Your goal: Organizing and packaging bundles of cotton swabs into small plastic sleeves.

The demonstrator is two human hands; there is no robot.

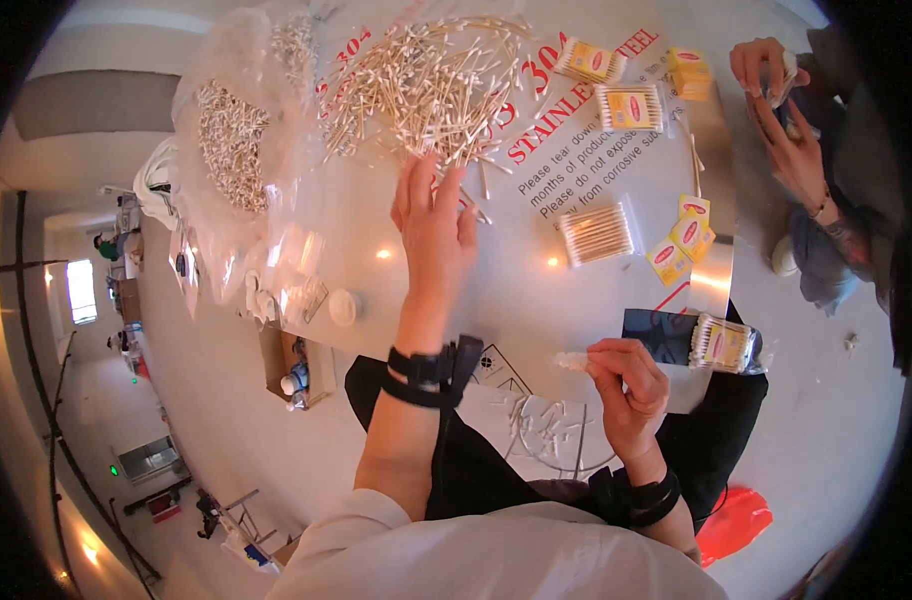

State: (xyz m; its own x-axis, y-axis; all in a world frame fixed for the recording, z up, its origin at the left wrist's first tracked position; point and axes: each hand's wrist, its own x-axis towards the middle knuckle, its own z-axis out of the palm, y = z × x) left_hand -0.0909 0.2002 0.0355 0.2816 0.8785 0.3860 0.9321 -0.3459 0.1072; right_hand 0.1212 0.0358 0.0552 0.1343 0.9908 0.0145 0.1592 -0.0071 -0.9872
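A large loose pile of cotton swabs (431, 85) lies at the far middle of the table. My left hand (436, 225) reaches to its near edge, fingers stretched out and apart, the fingertips at the swabs. Close to my body, my right hand (631, 388) is closed in a pinch. White cotton tips (573, 362) stick out to the left of its fingers, seemingly a small bunch of swabs; the rest is hidden by the hand. Right of that hand, a filled clear pack of swabs (722, 345) lies at the table edge beside a dark sheet (658, 336).
Filled packs (631, 108), an unlabelled pack (598, 234) and yellow cards (689, 236) lie on the right. A big clear bag of swabs (234, 145) stands left, near a round white lid (345, 307). Another person's hands (791, 150) work at the far right.
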